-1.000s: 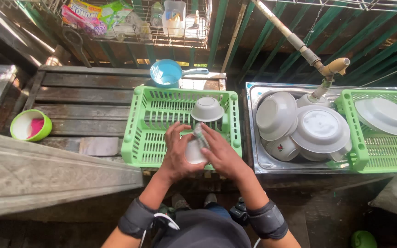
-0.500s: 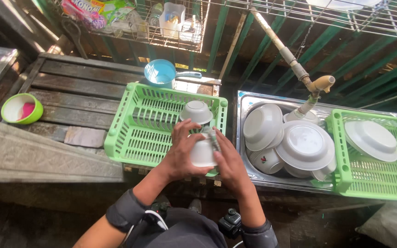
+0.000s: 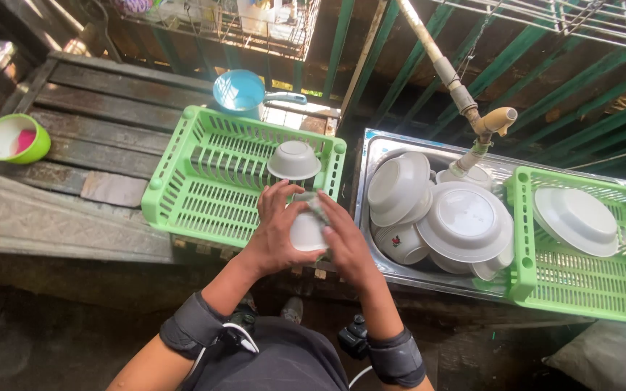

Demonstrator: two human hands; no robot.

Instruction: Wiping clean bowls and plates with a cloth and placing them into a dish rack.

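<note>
A small white cup (image 3: 307, 232) sits clasped between both hands: the left hand (image 3: 275, 230) cups its near side, the right hand (image 3: 343, 242) presses a cloth (image 3: 315, 205) against it. Just beyond the fingers, an upturned white bowl (image 3: 294, 160) rests in the green basket (image 3: 182, 170).

Small white cup (image 3: 306, 232), held between both hands over green basket's (image 3: 182, 181) front edge.
</note>
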